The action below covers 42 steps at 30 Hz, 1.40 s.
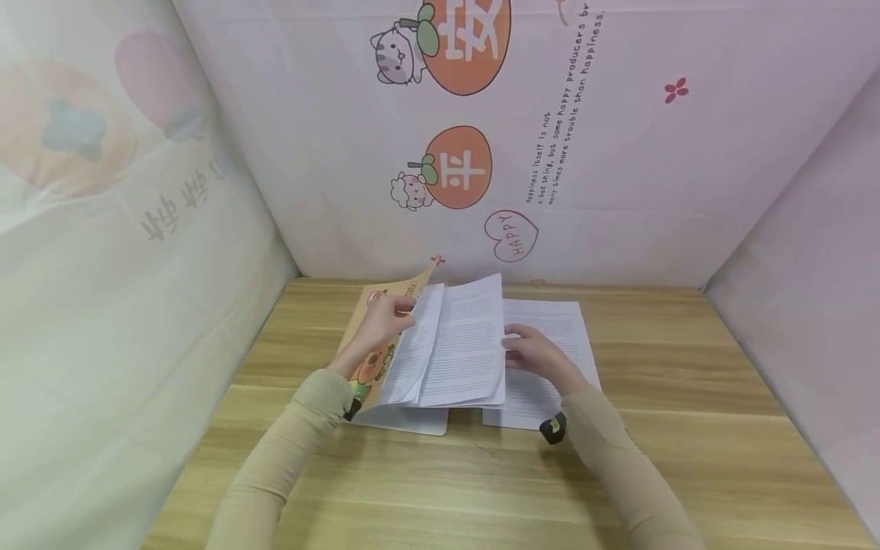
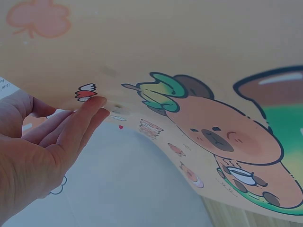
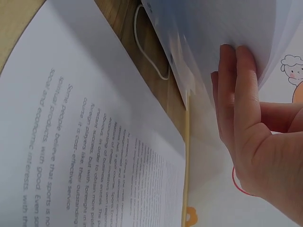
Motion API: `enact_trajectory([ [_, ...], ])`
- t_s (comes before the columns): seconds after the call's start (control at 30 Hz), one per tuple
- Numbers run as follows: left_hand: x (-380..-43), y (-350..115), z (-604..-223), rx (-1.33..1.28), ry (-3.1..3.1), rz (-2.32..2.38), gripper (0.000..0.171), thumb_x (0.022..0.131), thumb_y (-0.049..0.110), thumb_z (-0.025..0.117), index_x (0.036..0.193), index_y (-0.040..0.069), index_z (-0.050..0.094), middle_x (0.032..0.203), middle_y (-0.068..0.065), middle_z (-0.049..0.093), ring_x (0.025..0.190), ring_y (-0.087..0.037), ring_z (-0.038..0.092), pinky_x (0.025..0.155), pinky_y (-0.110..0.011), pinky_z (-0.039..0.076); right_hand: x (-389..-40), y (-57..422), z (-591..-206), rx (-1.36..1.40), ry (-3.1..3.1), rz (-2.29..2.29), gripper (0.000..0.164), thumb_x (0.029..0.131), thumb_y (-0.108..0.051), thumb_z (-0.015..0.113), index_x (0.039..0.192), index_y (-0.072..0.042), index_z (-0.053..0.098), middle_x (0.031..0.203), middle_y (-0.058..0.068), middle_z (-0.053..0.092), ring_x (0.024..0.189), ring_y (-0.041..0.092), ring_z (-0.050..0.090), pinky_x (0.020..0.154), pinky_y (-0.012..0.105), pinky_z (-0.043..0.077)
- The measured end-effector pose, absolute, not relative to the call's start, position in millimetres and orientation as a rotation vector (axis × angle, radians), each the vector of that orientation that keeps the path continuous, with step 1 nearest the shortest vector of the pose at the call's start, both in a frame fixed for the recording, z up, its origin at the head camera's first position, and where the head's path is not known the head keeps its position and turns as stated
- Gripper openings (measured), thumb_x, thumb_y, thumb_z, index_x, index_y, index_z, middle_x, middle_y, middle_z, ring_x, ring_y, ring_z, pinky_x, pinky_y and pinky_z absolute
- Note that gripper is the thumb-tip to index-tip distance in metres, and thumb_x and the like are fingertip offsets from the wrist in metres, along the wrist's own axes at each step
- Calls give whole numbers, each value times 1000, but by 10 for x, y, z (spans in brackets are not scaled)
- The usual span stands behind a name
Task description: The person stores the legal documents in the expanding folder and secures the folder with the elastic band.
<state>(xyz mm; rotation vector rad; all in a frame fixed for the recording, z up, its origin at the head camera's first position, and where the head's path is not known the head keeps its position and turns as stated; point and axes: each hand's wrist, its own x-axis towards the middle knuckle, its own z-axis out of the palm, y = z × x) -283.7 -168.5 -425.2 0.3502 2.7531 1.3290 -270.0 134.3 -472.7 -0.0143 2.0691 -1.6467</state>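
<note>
Above the table [image 1: 687, 397], a capybara-printed cover [image 1: 374, 363] is pinched by the left hand [image 1: 381, 321] and printed pages [image 1: 464, 344] are pinched by the right hand [image 1: 536, 353], both raised and not yet laid flat, while another printed sheet [image 1: 567, 328] is left unheld beneath.

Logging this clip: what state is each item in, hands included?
Cover: lifted and bent.
Pages: raised, parted into layers, print showing.
White panel: flat, mostly covered.
Sheet: flat on the table, print up, partly covered.
Left hand: holds the cover's edge.
Right hand: fingers touch the pages' right edge; whether it pinches is unclear.
</note>
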Motion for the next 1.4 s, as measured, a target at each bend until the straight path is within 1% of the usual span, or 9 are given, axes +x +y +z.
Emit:
enact_trajectory([
  [0.13,-2835,-1688,-4249,359,2764,1323,43,87,5,59,129,-5,62,131,-24,64,111,-34,69,92,-39,59,-2712,1295,-4718,-15,2071,-1634,49,102,-10,42,148,7,32,130,25,54,101,18,64,86,25,58],
  [0.3,-2823,-1692,-4243,355,2771,1320,43,88,5,59,130,-5,61,130,-24,65,110,-34,69,91,-38,59,-2716,1248,-4714,-27,2065,-1635,49,102,-9,41,148,7,31,131,26,52,101,18,64,90,29,58],
  [0.57,-2811,-1687,-4236,364,2787,1319,43,87,5,59,129,-5,62,129,-24,65,110,-34,70,90,-38,60,-2730,1158,-4691,-33,2065,-1624,50,102,-10,40,149,4,32,134,27,52,100,17,64,87,28,59],
  [0.8,-2813,-1694,-4225,358,2777,1331,44,87,5,59,130,-5,61,130,-23,65,111,-34,69,91,-39,59,-2749,1081,-4691,-43,2063,-1629,49,102,-10,41,149,4,33,136,28,50,101,19,65,90,30,59],
  [0.93,-2813,-1695,-4227,355,2769,1331,45,87,5,59,130,-6,60,130,-24,64,112,-34,69,92,-39,59,-2751,1025,-4699,-48,2042,-1643,50,102,-10,42,149,4,33,130,25,54,99,19,65,92,34,59],
  [1.13,-2798,-1695,-4227,361,2772,1327,45,87,5,59,130,-7,60,129,-25,65,112,-34,69,91,-38,59,-2754,955,-4733,-65,1995,-1674,50,101,-9,45,147,6,34,114,16,60,90,15,66,92,37,59],
  [1.23,-2803,-1691,-4230,360,2770,1333,45,87,5,59,130,-7,60,130,-25,64,112,-35,69,91,-39,59,-2742,936,-4733,-85,2001,-1676,50,99,-8,46,146,7,34,113,16,60,87,13,67,89,34,60],
  [1.4,-2798,-1688,-4224,359,2769,1343,45,86,4,59,130,-6,60,129,-24,65,111,-34,69,91,-38,59,-2727,932,-4751,-81,2024,-1686,51,97,-8,51,144,6,36,111,17,61,83,12,69,80,27,62],
])
